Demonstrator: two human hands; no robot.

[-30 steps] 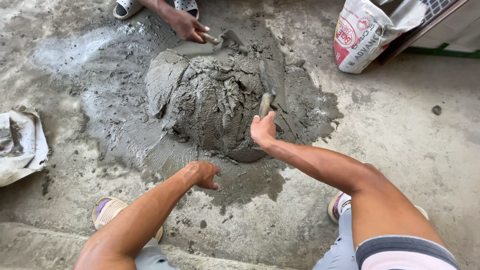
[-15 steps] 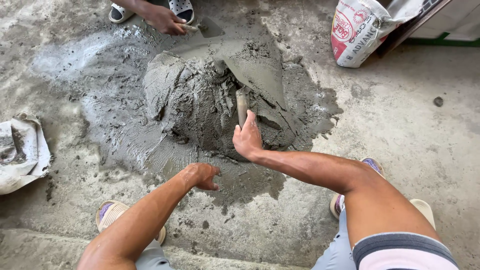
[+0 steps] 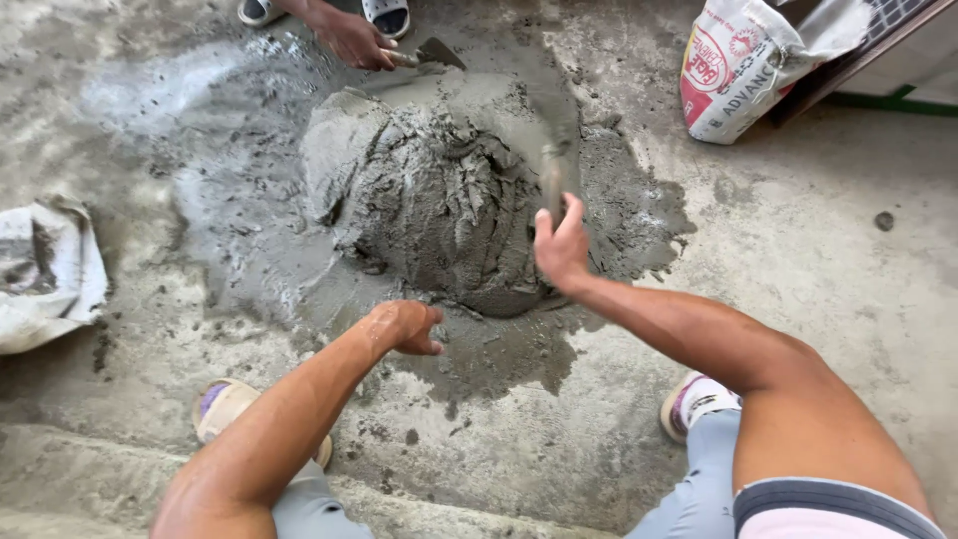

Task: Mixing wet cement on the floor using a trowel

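Observation:
A heap of wet grey mortar (image 3: 439, 195) lies on the concrete floor in front of me. My right hand (image 3: 561, 245) grips the handle of a trowel (image 3: 555, 150), whose blurred blade sits at the heap's right side. My left hand (image 3: 404, 326) is curled into a loose fist just below the heap, holding nothing. Across the heap, another person's hand (image 3: 351, 40) holds a second trowel (image 3: 431, 54) at the far edge.
A printed white cement bag (image 3: 743, 65) stands at the upper right. A crumpled empty sack (image 3: 45, 274) lies at the left. The wet patch (image 3: 200, 130) spreads left of the heap. My sandalled feet (image 3: 230, 409) are near the bottom.
My right hand has swung the trowel from the heap's middle to its right side. The other person's hand shifted a little along the far edge. My left hand stayed put.

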